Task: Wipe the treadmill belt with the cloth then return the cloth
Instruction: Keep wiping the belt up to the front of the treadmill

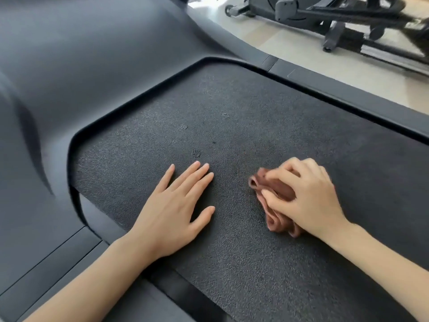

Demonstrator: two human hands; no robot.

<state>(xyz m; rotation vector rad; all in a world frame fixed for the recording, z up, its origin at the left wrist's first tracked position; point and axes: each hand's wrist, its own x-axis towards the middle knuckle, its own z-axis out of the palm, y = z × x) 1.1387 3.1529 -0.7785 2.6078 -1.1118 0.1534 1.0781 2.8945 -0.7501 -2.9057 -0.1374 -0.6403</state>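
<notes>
**Q:** Where was the cloth at that moment?

**A:** Bunched under your right hand (308, 196), on the treadmill belt (232, 101), a little to your right of its middle. Your fingers were curled over the brown cloth (278, 223) and pinched its folds, so you gripped it rather than pressed it flat. Loose folds stuck out ahead of your fingertips and back below the heel of your palm.

**Q:** And the other hand?

**A:** Your left hand (171, 205) lay flat on the belt near it, fingers straight and a little spread, holding nothing. I judged it was there to prop you as you leaned in, and perhaps to keep the belt from sliding under the strokes.

**Q:** How far along was the job?

**A:** In the wiping, I'd say. A few small scuffed marks (196, 153) showed just ahead of your left fingertips, and the stretch up to the curved motor cover (81, 66) lay beyond the cloth. The return had not begun, and where the cloth belonged was not in view.

**Q:** Anything to mind?

**A:** A wadded cloth touches only a narrow strip, so a flatter fold would likely have covered more. The side rail (348, 98) and the other machine (336, 24) on the pale floor (301, 49) were well apart from your hands.
</notes>
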